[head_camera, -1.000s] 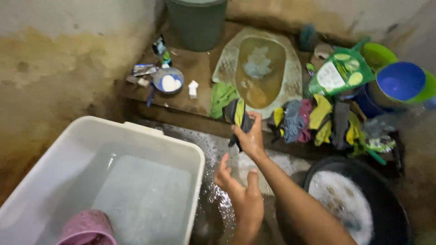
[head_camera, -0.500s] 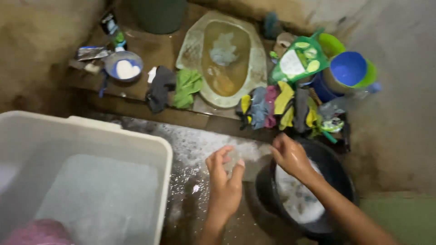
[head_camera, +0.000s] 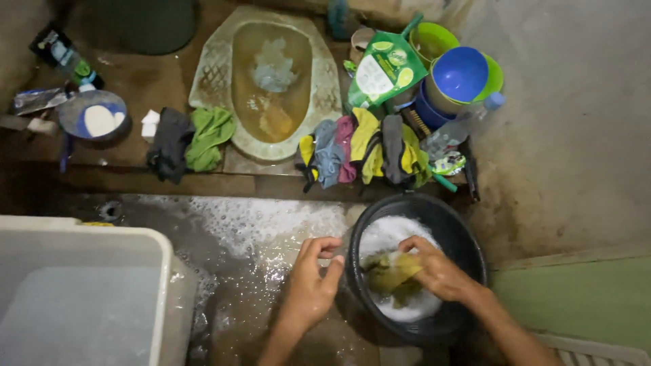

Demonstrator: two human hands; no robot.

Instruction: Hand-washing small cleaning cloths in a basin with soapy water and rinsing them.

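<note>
1. The right hand [head_camera: 437, 271] has its fingers curled down and closed on a wet, yellow-green cloth [head_camera: 390, 274], pressing it into foam.
2. The left hand [head_camera: 312, 285] is loosely curled, its fingertips at the rim of the round black plastic basin [head_camera: 468, 237]; whether it grips the rim is hard to say.
3. The cloth lies inside that basin, half sunk in white suds.
4. Behind, a row of coloured wrung cloths [head_camera: 363, 152] rests on the ledge; a white plastic tub [head_camera: 146, 237] of water stands at the left.

Dim room w/ stained concrete walls [head_camera: 576, 135], wet sudsy floor [head_camera: 258, 224], brown raised ledge [head_camera: 135, 88].
</note>
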